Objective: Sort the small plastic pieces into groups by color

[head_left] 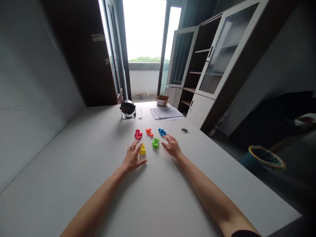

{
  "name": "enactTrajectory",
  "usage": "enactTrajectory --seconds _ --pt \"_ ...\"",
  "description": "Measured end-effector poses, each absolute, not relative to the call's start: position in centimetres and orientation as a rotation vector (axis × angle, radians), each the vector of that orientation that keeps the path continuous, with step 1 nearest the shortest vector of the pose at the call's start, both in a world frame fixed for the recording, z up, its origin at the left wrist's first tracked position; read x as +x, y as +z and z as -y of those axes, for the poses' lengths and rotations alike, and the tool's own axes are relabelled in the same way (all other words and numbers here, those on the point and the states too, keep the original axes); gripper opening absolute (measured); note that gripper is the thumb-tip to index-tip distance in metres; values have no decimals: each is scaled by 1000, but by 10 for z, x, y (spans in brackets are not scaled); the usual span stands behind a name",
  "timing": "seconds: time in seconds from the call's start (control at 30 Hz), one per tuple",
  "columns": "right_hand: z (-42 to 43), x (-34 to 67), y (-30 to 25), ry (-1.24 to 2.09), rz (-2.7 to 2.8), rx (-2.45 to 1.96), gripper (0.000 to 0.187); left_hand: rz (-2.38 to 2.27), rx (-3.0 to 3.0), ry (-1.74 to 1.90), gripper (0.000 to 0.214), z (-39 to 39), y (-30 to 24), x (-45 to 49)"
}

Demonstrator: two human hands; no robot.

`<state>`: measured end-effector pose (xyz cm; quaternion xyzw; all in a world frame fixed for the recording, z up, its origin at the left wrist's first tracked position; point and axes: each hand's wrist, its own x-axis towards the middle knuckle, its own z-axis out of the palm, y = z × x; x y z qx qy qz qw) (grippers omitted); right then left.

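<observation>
Small bright plastic pieces lie in separate colour groups on the white table (153, 191): red pieces (138, 134), orange pieces (149, 132), blue pieces (162, 132), green pieces (155, 143) and yellow pieces (143, 149). Their exact kind is too small to tell. My left hand (132, 156) is open, thumb and fingers spread around the left side of the yellow group. To the right of the green group, just below the blue one, my right hand (172, 146) rests open with fingers apart. Something pale shows under its fingers, but I cannot make it out.
Behind the pieces stand a round black-and-silver device (128, 109), a stack of papers (167, 113) and an open cardboard box (162, 100). A cable hole (185, 131) pierces the tabletop at right. Beyond the table's right edge are a cabinet (202, 105) and a bin (261, 159).
</observation>
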<state>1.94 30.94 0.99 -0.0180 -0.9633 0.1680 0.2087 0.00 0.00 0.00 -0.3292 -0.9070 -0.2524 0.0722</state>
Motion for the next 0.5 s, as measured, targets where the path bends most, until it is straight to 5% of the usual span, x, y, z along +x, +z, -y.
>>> enactTrajectory --seconds 0.5 --pt "-306 -48 7 403 2902 -132 73 2754 -886 -817 84 -36 -1 -80"
